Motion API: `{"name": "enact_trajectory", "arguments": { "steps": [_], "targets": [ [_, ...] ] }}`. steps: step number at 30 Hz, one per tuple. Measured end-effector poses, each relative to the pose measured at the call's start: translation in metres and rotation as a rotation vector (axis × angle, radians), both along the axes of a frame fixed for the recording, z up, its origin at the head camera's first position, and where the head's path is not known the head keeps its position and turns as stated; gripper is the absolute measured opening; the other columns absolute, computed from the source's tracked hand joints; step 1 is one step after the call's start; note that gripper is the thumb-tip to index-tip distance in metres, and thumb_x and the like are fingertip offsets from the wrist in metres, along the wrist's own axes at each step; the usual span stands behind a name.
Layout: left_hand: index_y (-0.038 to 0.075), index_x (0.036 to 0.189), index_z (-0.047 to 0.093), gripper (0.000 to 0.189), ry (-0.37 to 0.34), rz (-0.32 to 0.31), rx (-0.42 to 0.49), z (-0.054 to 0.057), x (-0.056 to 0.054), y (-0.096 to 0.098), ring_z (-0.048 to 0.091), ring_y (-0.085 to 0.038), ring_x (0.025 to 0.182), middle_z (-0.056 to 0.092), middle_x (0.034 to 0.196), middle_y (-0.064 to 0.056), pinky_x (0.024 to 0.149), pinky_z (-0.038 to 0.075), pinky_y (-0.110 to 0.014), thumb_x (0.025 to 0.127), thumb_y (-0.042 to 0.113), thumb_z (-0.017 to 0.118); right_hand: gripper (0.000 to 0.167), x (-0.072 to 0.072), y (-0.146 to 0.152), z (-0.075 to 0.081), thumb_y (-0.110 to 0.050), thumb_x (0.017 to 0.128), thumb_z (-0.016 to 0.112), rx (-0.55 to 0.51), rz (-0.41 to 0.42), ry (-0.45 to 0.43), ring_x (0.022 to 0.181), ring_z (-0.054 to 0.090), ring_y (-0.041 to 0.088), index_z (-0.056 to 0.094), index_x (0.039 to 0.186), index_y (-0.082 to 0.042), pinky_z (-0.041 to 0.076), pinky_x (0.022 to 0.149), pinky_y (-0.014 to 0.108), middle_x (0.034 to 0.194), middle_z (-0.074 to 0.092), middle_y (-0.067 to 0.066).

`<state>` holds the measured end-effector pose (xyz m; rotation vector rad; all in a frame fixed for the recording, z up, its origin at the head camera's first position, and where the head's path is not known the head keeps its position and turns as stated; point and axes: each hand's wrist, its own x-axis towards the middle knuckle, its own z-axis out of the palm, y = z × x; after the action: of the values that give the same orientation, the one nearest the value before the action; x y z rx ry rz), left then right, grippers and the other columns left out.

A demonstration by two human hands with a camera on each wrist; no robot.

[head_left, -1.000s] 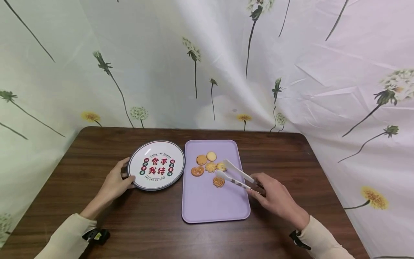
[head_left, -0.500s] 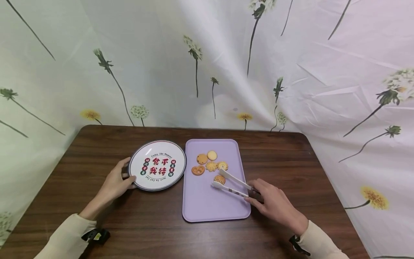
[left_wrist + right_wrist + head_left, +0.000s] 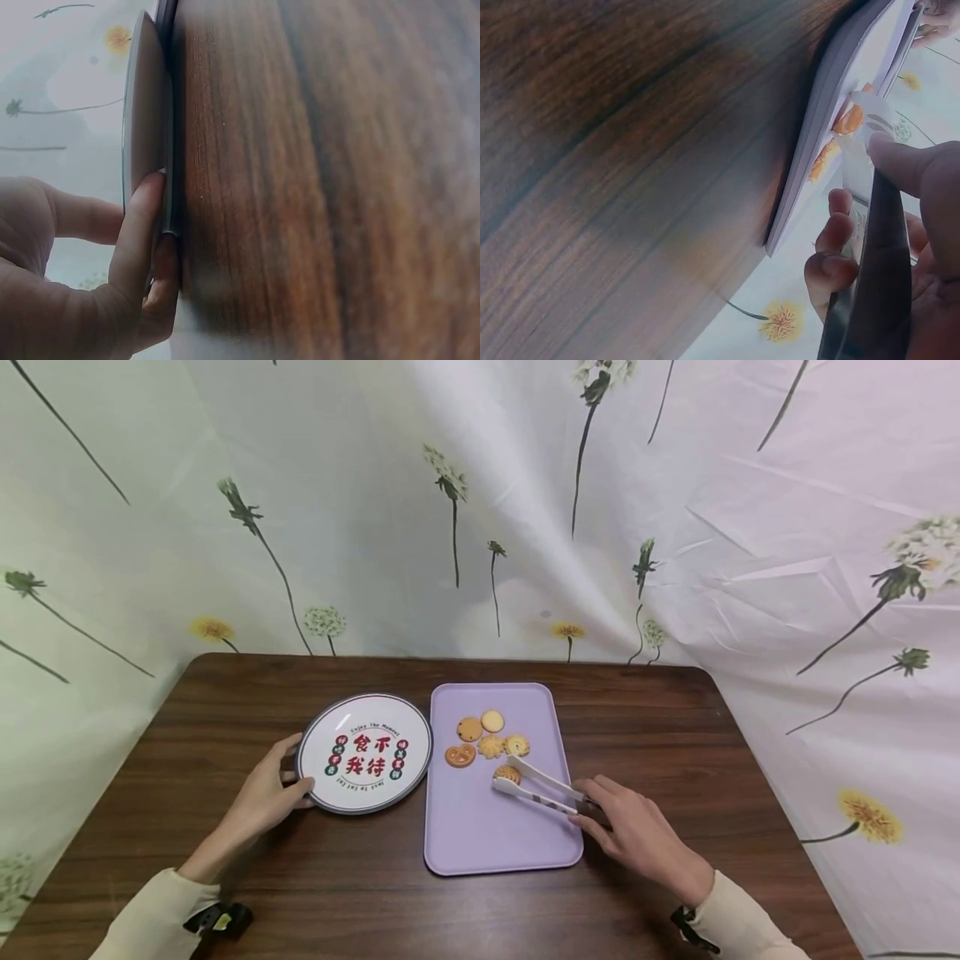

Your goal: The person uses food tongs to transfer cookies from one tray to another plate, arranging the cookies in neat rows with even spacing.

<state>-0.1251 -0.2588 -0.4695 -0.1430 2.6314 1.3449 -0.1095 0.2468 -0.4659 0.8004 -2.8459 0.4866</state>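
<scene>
My left hand [image 3: 262, 789] grips the left rim of a white plate [image 3: 375, 789] with red and green lettering and a dark edge. In the left wrist view, thumb and fingers pinch that plate [image 3: 146, 112] at its edge, low over the table. My right hand [image 3: 645, 839] holds white-tipped tongs [image 3: 536, 798] over a lilac tray [image 3: 495, 839]. Between the tong tips sits a swirled round cookie [image 3: 507, 773], tipped up on edge. The right wrist view shows the tongs' dark handle [image 3: 881, 262] between thumb and fingers.
Above the tongs, the tray bears a pretzel-shaped cookie [image 3: 460, 756], a speckled round cookie [image 3: 469, 729], a pale round cookie [image 3: 492, 721] and two flower-like cookies, one a ridged star [image 3: 491, 746]. Behind the wooden table [image 3: 345, 893] hangs a dandelion-print cloth [image 3: 337, 510].
The tongs came down and left from the upper cookies to the swirled cookie, which has tilted up between their tips. The plate has shifted slightly toward me, with my left hand still gripping it.
</scene>
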Motion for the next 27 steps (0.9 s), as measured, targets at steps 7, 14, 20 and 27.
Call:
{"name": "enact_trajectory", "arguments": {
  "steps": [7,14,20,27],
  "targets": [
    [-0.008,0.163,0.008,0.081,0.007,0.007,0.018,-0.004,0.0,-0.001,0.054,-0.055,0.126,0.021,0.16,-0.042,0.071,0.068,-0.023,0.099,-0.001,0.057,0.035,-0.002,-0.001,0.002,-0.036,0.092,0.08,0.014,0.002,0.013,0.068,0.049,0.0,0.07,0.122,-0.021,0.045,0.053,0.02,0.088,0.06,-0.012],
    [-0.008,0.163,0.008,0.081,0.019,0.006,0.031,-0.006,0.0,-0.002,0.054,-0.055,0.126,0.021,0.161,-0.042,0.072,0.068,-0.024,0.099,-0.001,0.057,0.033,-0.005,-0.002,0.003,-0.033,0.093,0.079,0.004,-0.005,0.02,0.07,0.056,0.005,0.07,0.121,-0.02,0.047,0.054,0.02,0.089,0.062,-0.01],
    [-0.008,0.163,0.008,0.081,0.019,0.01,0.034,-0.007,0.001,-0.002,0.055,-0.054,0.125,0.02,0.161,-0.042,0.072,0.068,-0.024,0.099,-0.001,0.057,0.031,-0.011,-0.003,0.004,-0.033,0.094,0.079,0.003,0.01,0.064,0.071,0.056,0.004,0.07,0.12,-0.019,0.048,0.055,0.021,0.088,0.062,-0.009],
    [-0.007,0.164,0.007,0.081,0.014,0.003,0.019,-0.004,0.001,-0.001,0.055,-0.054,0.125,0.02,0.161,-0.041,0.072,0.068,-0.023,0.1,0.0,0.057,0.035,-0.024,-0.014,0.011,-0.033,0.096,0.076,0.01,0.039,0.063,0.071,0.056,0.004,0.069,0.126,-0.018,0.049,0.054,0.021,0.092,0.065,-0.006]
  ]
}}
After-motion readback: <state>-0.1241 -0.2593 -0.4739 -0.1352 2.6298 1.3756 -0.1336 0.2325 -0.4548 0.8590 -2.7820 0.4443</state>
